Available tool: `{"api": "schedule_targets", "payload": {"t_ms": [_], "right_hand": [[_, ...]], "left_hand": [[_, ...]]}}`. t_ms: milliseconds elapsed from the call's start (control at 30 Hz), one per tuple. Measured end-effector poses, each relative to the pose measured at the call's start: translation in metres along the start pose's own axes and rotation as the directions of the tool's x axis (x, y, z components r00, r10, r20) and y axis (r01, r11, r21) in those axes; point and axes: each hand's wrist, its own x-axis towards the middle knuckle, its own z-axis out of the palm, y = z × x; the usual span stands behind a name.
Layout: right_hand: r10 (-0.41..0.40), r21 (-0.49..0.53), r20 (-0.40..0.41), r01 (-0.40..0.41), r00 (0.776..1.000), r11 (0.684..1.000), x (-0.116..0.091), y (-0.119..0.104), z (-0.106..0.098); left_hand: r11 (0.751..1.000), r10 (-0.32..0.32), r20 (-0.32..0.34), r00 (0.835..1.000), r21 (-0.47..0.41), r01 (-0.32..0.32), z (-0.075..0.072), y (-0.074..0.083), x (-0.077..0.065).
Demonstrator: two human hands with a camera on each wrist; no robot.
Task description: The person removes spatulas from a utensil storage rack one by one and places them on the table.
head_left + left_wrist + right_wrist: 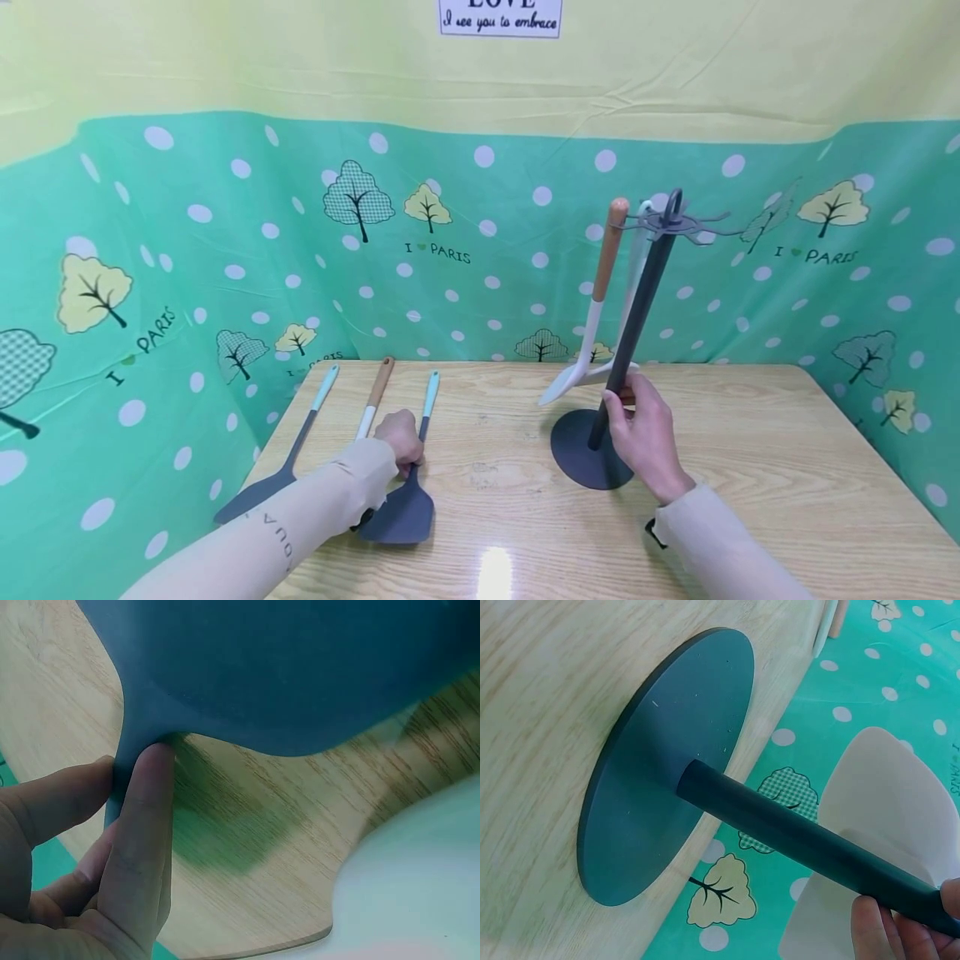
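Note:
My left hand pinches the neck of a turner with a dark grey blade and light blue handle. In the left wrist view, thumb and fingers are on either side of the neck, just below the blade. My right hand holds the lower pole of a dark utensil stand with a round base. A white utensil with a brown handle hangs from the stand's hooked top. Another utensil with a pale blue handle hangs partly behind the pole.
A second dark turner with a light blue handle lies at the table's left. Between the turners lies a brown-handled white utensil, its lower part hidden by my left arm. A patterned green cloth hangs behind the wooden table.

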Motion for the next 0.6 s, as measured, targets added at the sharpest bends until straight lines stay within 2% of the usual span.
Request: {"api": "schedule_targets", "payload": {"t_ms": [400,600], "right_hand": [[-0.009,0.001,-0.007,0.009,1.000,1.000,0.0000,-0.0004,0.0002],[-0.022,-0.005,-0.015,0.022,1.000,1.000,-0.0001,-0.0005,-0.0005]], "left_hand": [[1.000,0.005,-0.010,1.000,0.025,-0.005,0.0010,0.0003,-0.0028],[0.997,0.028,-0.010,1.000,0.066,-0.027,-0.0056,0.0032,-0.0066]]}}
